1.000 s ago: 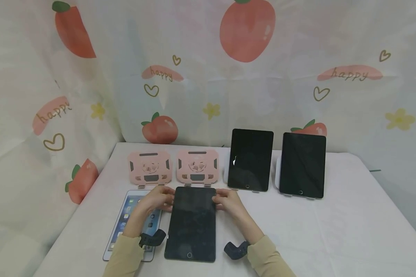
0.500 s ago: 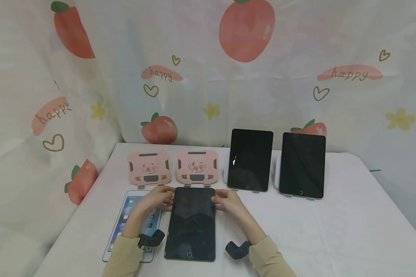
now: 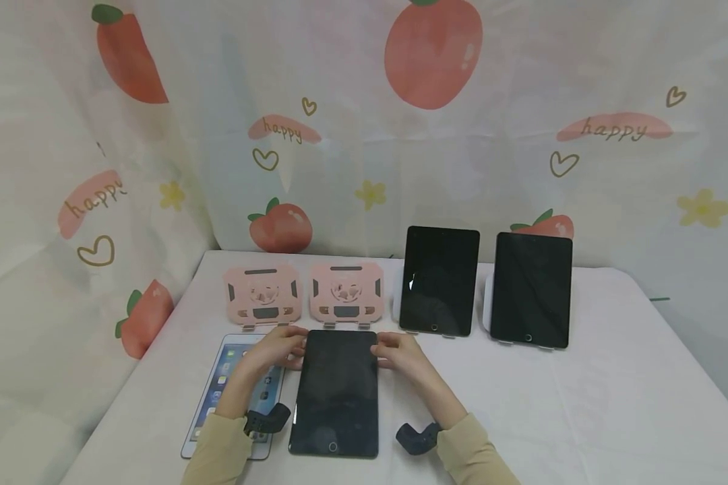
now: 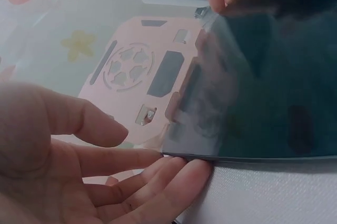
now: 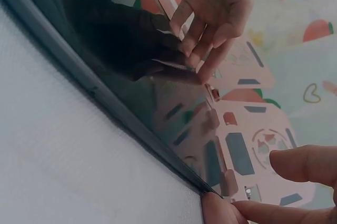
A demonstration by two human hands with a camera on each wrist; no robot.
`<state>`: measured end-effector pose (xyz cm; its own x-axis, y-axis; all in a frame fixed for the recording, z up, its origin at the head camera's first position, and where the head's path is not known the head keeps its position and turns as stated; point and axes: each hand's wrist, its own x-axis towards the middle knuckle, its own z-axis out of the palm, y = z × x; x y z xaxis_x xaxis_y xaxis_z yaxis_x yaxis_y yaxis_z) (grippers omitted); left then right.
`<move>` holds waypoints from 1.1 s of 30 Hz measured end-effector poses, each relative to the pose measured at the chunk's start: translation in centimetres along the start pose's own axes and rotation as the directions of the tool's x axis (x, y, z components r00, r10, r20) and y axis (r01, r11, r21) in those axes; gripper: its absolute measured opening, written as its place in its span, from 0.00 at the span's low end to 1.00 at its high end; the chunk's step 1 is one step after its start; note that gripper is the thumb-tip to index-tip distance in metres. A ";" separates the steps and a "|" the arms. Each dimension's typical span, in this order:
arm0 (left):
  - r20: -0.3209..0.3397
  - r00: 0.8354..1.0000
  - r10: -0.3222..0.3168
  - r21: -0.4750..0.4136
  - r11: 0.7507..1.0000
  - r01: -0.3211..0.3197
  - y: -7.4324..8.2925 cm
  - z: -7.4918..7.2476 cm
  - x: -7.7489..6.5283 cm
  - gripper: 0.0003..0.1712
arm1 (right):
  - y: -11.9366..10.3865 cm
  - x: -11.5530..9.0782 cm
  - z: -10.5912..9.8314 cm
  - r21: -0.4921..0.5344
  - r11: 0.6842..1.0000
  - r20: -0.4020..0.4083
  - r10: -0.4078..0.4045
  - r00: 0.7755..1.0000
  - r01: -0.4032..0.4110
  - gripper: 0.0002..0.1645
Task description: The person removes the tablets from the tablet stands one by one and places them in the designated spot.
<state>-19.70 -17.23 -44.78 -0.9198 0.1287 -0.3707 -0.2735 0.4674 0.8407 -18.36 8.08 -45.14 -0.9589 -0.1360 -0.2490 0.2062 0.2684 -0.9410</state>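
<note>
A black tablet (image 3: pixel 334 394) lies screen up on the white table, its far edge just in front of a pink folding stand (image 3: pixel 346 296). My left hand (image 3: pixel 279 349) touches the tablet's far left corner with its fingertips; in the left wrist view its thumb (image 4: pixel 100 124) stays off the screen. At the far right corner my right hand (image 3: pixel 400 351) touches the edge with its fingers, and the right wrist view shows the thumb (image 5: pixel 300 162) raised clear of the tablet. Under my left forearm lies a white tablet (image 3: pixel 218 397) with its screen lit.
Another pink stand (image 3: pixel 263 296) stands left of the first. To the right, a black tablet (image 3: pixel 439 279) and a second upright black tablet (image 3: pixel 530 289) lean on stands. A printed fabric backdrop (image 3: pixel 340 67) hangs behind the white table (image 3: pixel 582 417).
</note>
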 end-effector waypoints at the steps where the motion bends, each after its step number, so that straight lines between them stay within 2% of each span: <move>1: -0.005 1.000 -0.001 -0.007 1.000 0.001 0.0 0.0 0.0 0.23 | 0.0 0.0 0.0 0.004 1.000 0.001 -0.001 1.000 0.001 0.27; 8: -0.023 1.000 -0.019 -0.006 1.000 0.018 0.0 0.2 0.1 0.22 | 0.3 0.0 -0.2 0.010 1.000 0.009 -0.005 1.000 0.004 0.26; 11: -0.029 1.000 -0.006 0.006 1.000 0.007 0.1 0.2 0.1 0.22 | 0.3 0.0 -0.4 0.012 1.000 0.014 -0.007 1.000 0.007 0.26; 21: -0.053 0.987 0.152 -0.025 0.988 -0.154 0.3 0.5 0.4 0.20 | 0.3 0.0 -1.4 -0.065 0.996 0.012 -0.059 0.998 0.060 0.23; 26: -0.042 0.982 0.182 -0.038 0.982 -0.183 0.7 0.9 0.4 0.19 | 0.2 0.1 -2.4 -0.109 0.990 0.014 -0.085 0.996 0.087 0.23; 33: -0.090 0.968 0.233 -0.070 0.968 -0.239 1.2 1.9 0.5 0.18 | 0.0 0.2 -4.1 -0.118 0.987 0.016 -0.110 0.994 0.111 0.24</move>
<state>-19.95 -14.97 -44.65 -0.9796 0.1551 -0.1278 -0.0643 0.3606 0.9305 -19.37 11.91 -44.27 -0.9726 -0.1799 -0.1472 0.0736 0.3625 -0.9291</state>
